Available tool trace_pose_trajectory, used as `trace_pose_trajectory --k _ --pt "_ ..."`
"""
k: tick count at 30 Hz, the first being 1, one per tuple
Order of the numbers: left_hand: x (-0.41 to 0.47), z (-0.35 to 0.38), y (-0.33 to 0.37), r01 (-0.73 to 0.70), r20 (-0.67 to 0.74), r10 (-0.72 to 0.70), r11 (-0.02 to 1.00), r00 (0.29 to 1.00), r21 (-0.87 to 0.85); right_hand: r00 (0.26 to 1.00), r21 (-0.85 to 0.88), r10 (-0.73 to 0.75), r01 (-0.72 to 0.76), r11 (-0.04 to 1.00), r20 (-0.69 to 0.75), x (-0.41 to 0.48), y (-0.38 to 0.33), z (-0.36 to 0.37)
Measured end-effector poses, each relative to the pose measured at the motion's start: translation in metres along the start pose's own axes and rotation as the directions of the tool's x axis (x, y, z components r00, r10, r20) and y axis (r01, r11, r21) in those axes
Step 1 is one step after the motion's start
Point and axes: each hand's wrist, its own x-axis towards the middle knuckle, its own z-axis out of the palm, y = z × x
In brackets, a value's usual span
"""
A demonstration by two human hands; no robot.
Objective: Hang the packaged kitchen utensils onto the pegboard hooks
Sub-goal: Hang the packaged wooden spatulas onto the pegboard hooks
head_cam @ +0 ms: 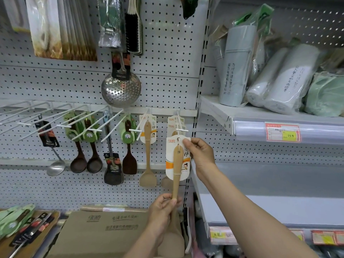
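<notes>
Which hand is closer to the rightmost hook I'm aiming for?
Right. The right hand pinches the top of the card just below the hook; the left hand grips the spatula handle well below it.

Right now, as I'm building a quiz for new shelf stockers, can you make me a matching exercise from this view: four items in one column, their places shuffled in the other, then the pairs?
Items
1. perforated round steel skimmer
2. pale wooden spatula on a white card
3. brown cardboard box
4. grey rolls in clear plastic wrap

Places
A. lying on the white shelf at the right
B. gripped by the left hand, card pinched by the right hand
C. hanging high on the grey pegboard
D. below the pegboard, at the bottom of the view

Pairs: 1-C, 2-B, 3-D, 4-A
</notes>
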Motion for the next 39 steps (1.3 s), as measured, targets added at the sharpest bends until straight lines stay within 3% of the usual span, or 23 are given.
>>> trace_pose_trajectory --k 14,22,28,39 --pt "0.075 0.011 0.008 0.033 -0.073 -0.03 0.999 0.997 0.039 0.946 -0.05 0.222 -0.217 0.975 0.237 0.071 -0.006 0.002" --pt "0.119 0.011 0.011 0.068 -0.093 -0.063 0.996 0.994 0.057 0.937 -0.177 0.209 -0.164 0.971 0.28 0.109 -0.006 0.002" --pt "0.14 0.02 0.012 0.057 -0.086 -0.053 0.998 0.995 0.037 0.967 -0.29 0.189 -0.133 0.948 0.172 0.127 -0.006 0.006" --pt "0.142 0.036 0.01 0.038 -0.073 -0.04 0.999 0.997 -0.024 0.972 -0.33 0.124 -0.053 0.942 0.199 0.131 -0.01 0.004"
